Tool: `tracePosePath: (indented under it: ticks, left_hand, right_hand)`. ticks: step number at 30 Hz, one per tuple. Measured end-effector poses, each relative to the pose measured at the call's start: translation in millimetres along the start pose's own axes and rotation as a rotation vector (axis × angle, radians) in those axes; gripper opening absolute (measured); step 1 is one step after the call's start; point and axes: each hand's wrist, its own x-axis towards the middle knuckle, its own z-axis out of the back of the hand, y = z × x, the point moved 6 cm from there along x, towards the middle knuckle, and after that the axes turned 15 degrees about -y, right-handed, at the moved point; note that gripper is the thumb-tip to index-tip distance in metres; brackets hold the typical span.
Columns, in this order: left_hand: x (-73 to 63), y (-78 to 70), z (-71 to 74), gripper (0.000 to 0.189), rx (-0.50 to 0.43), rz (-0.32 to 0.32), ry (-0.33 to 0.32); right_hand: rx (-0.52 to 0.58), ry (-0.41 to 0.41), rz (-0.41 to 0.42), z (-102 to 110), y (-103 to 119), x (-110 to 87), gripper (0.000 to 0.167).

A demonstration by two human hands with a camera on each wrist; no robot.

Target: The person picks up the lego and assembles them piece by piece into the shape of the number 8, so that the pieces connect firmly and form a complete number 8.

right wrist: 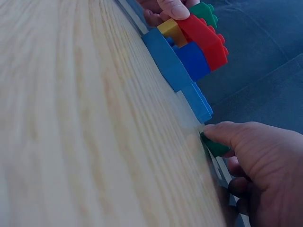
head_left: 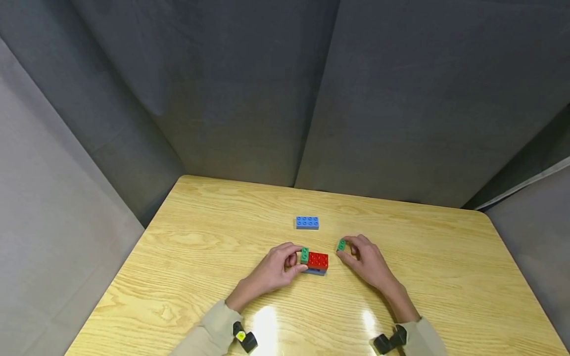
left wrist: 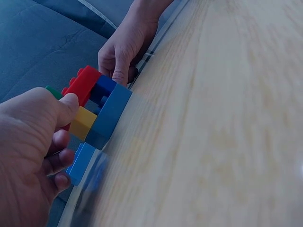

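Note:
My left hand point(head_left: 278, 265) grips the left end of a stack of toy building bricks between thumb and fingers. A light blue brick point(left wrist: 111, 116) forms the bottom of that stack. Above it sit a yellow brick point(left wrist: 82, 123) and a dark blue brick point(right wrist: 193, 61), with a gap between them. A red brick point(head_left: 318, 260) bridges these two, and a small green brick point(head_left: 305, 255) tops its left end. To the right of the stack, my right hand point(head_left: 367, 259) pinches another small green brick point(head_left: 341, 244) between thumb and finger, low over the tabletop.
Behind the stack, a loose blue brick point(head_left: 307, 223) lies studs up on the wooden table point(head_left: 200, 217). Dark grey cloth panels point(head_left: 249, 99) stand along the far table edge, and paler ones flank the sides.

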Motion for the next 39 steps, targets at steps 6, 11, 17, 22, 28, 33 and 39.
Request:
tracePosePath:
  ticks: [6, 11, 17, 22, 28, 33, 39]
  left_hand:
    - [-0.1, -1.1, -0.6, 0.037, -0.011, -0.007, 0.001]
    - [-0.2, -1.5, -1.9, 0.037, -0.015, -0.015, -0.003]
    - [-0.1, -0.4, -2.1, 0.037, -0.019, -0.015, -0.008]
    - [-0.7, 0.0, -1.7, 0.036, -0.015, -0.006, -0.002]
    - [-1.0, 1.4, -1.9, 0.037, -0.010, 0.005, 0.004]
    - [-1.2, 1.9, -1.3, 0.037, -0.003, -0.002, 0.004]
    - [-1.1, 1.8, -0.8, 0.038, -0.007, -0.004, -0.001]
  right_hand:
    - [0.035, 0.003, 0.043, 2.7, 0.8, -1.0, 0.036]
    - [0.032, 0.006, 0.053, 3.3, -0.1, -2.3, 0.035]
    - [0.047, -0.003, 0.079, 4.3, 1.5, -3.7, 0.033]
    - [0.065, 0.001, 0.097, 5.6, 4.5, -6.0, 0.033]
    - [0.078, 0.018, 0.091, 7.1, 7.7, -9.3, 0.035]
    - [0.103, 0.044, 0.068, 6.5, 8.0, -10.7, 0.037]
    - [0.116, 0.063, 0.055, 5.5, 6.4, -11.3, 0.037]
